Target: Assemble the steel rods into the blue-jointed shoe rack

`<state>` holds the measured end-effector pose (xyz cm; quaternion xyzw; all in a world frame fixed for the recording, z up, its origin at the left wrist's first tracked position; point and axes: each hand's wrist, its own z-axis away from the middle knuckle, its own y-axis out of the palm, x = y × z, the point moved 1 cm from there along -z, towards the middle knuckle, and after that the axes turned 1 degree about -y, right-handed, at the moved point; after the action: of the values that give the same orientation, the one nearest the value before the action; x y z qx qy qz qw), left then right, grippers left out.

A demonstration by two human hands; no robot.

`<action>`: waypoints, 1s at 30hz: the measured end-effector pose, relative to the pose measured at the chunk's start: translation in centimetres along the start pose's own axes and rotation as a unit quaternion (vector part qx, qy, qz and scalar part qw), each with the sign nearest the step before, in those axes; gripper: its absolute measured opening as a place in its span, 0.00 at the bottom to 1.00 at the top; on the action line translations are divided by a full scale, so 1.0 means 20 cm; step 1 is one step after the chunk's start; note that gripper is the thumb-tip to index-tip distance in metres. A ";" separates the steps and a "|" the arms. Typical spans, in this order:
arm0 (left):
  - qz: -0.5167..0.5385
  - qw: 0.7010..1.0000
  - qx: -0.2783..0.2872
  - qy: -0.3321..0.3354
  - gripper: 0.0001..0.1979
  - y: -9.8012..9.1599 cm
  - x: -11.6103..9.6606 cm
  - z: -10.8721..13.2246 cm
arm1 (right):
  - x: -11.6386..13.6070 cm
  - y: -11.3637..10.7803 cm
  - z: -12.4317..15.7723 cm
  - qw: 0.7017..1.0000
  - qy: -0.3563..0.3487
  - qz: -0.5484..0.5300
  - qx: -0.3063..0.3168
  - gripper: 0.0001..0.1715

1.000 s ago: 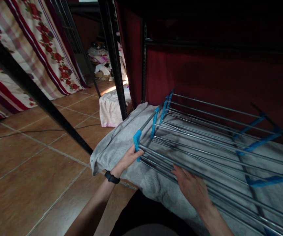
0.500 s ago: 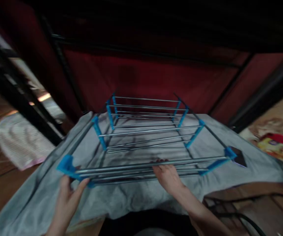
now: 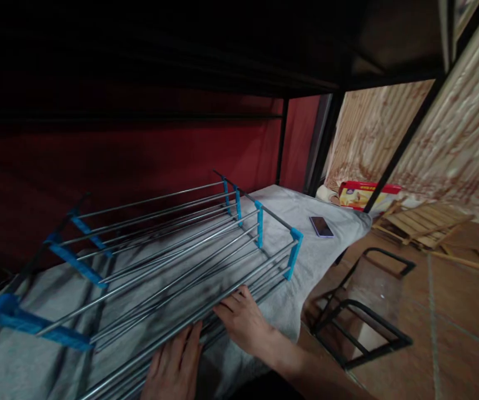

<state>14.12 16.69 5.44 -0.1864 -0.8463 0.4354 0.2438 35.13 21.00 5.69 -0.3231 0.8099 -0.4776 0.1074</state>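
A shoe rack of thin metal tubes (image 3: 139, 289) with blue plastic joints (image 3: 295, 250) lies on a grey cloth (image 3: 273, 205). My left hand (image 3: 173, 364) is at the near side, its fingers closed over the front tubes; its thumb is hidden. Farther right along the same tubes, my right hand (image 3: 243, 322) has its fingers curled at the front rail, with the forearm coming in from the lower right. The two hands are close together but apart. The rack's near left corner runs out of view.
A phone (image 3: 322, 226) lies on the cloth right of the rack. Beyond it are a red and yellow box (image 3: 368, 195) and a folded wooden slatted piece (image 3: 425, 222). A black-framed stand (image 3: 360, 333) is on the tiled floor. Black frame posts (image 3: 327, 144) and a dark overhead panel enclose the space.
The view has swung to the right. My left hand has gone from the blue corner joint to the middle of the front tubes, near my right hand. My right hand stays at the front tubes.
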 end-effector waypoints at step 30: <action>0.071 0.995 -0.069 0.007 0.17 0.01 -0.15 -0.41 | -0.74 -0.09 0.41 0.808 0.399 -0.283 -0.328 0.30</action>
<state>21.33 20.49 8.50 -0.2657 -0.8570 0.3910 0.2051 51.20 23.77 0.97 -0.3349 0.7624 -0.2794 -0.4780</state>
